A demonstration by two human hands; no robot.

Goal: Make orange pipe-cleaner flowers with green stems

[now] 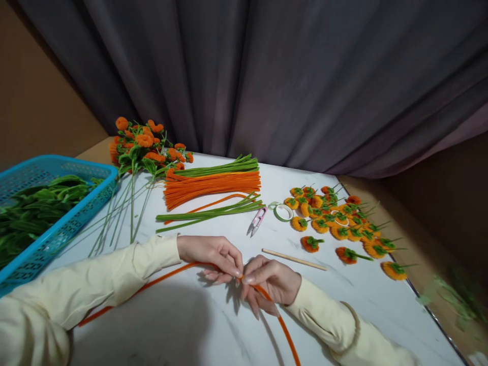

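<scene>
My left hand (215,256) and my right hand (271,282) meet near the middle of the table, fingertips almost touching. Both pinch an orange pipe cleaner (286,333) between thumb and forefinger. One length of it curves left under my left forearm; the other hangs down past my right palm toward the front edge. Whether it is one piece or two joined at the fingertips, I cannot tell. Just beyond my right hand lies a thin wooden stick (293,259). Farther back are pink-handled thread snips (257,221) and a roll of green tape (284,212).
A bundle of orange pipe cleaners (213,187) lies between green pipe cleaners (209,212) at the back. Finished orange flowers (143,142) with stems rest at the back left. A blue basket (82,203) holds green leaves. Several small flower heads (339,231) cover the right side.
</scene>
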